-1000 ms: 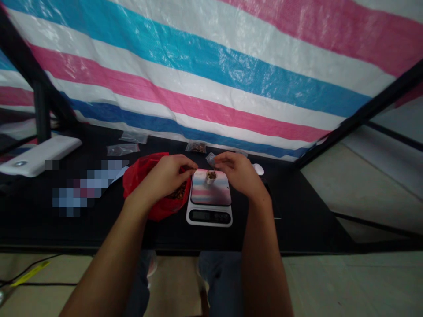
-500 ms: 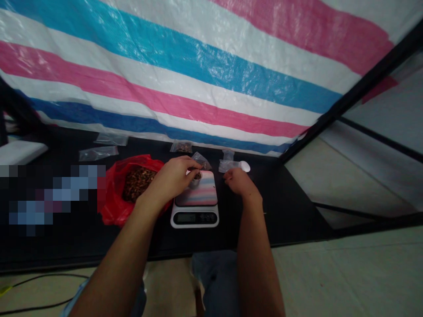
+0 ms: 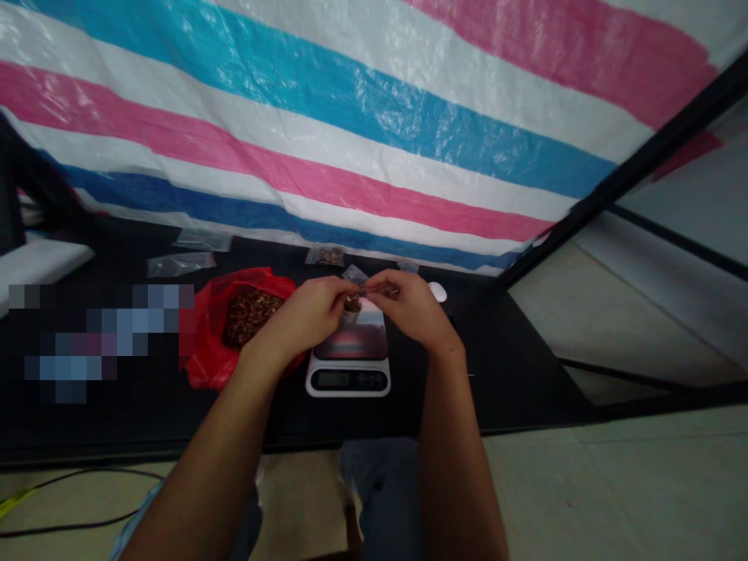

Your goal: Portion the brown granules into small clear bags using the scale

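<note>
A white kitchen scale (image 3: 349, 366) with a mirrored top sits on the black table (image 3: 514, 374). Above its far edge my left hand (image 3: 312, 305) and my right hand (image 3: 403, 305) meet, both with fingers pinched on a small clear plastic bag (image 3: 354, 275). Just under the fingertips stands a tiny cup (image 3: 351, 306) with brown bits in it. To the left lies an open red plastic bag (image 3: 206, 343) full of brown dried pieces (image 3: 248, 313).
Several small clear bags lie along the table's back: a filled one (image 3: 326, 255) and flat ones (image 3: 180, 265). A small white object (image 3: 438, 291) rests right of my hand. A striped tarp (image 3: 351, 132) hangs behind. A white box (image 3: 35, 265) sits far left.
My right hand came back from the table's right side to meet my left hand over the scale, and both now pinch the small bag. The camera shifted slightly.
</note>
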Action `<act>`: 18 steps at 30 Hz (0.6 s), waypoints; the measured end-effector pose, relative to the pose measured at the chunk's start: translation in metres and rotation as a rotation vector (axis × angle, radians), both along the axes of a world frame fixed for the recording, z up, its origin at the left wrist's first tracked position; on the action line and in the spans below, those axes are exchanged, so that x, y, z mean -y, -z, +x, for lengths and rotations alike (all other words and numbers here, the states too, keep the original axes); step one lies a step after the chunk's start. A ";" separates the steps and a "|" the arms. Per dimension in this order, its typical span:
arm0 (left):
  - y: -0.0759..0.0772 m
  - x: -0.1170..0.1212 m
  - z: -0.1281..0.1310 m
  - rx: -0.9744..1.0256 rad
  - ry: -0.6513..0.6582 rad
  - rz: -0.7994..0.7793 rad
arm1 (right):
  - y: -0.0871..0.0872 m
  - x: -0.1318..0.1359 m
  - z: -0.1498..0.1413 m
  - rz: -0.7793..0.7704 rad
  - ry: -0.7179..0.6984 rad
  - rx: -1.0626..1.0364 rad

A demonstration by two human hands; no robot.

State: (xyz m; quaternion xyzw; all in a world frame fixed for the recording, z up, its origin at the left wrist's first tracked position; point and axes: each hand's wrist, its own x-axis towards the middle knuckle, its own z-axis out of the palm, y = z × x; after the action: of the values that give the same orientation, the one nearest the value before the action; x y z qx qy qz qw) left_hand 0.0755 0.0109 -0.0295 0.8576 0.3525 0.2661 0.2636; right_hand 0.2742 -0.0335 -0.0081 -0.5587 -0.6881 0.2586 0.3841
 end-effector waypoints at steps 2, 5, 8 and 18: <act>0.000 0.001 -0.001 0.042 0.008 -0.011 | 0.001 -0.001 -0.006 -0.022 -0.050 -0.025; 0.000 0.002 -0.002 0.081 0.014 -0.012 | 0.004 -0.003 -0.009 -0.046 -0.097 -0.025; 0.001 0.002 -0.004 0.100 0.007 -0.014 | 0.004 -0.003 -0.009 -0.052 -0.116 -0.031; 0.003 0.002 -0.003 0.149 0.034 0.015 | 0.001 -0.002 -0.014 -0.054 -0.106 -0.023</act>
State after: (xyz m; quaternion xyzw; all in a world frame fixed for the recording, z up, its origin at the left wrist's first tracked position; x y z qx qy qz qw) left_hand 0.0721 0.0092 -0.0323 0.8433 0.3151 0.3274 0.2870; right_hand 0.2599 -0.0311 -0.0093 -0.5285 -0.7050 0.3038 0.3625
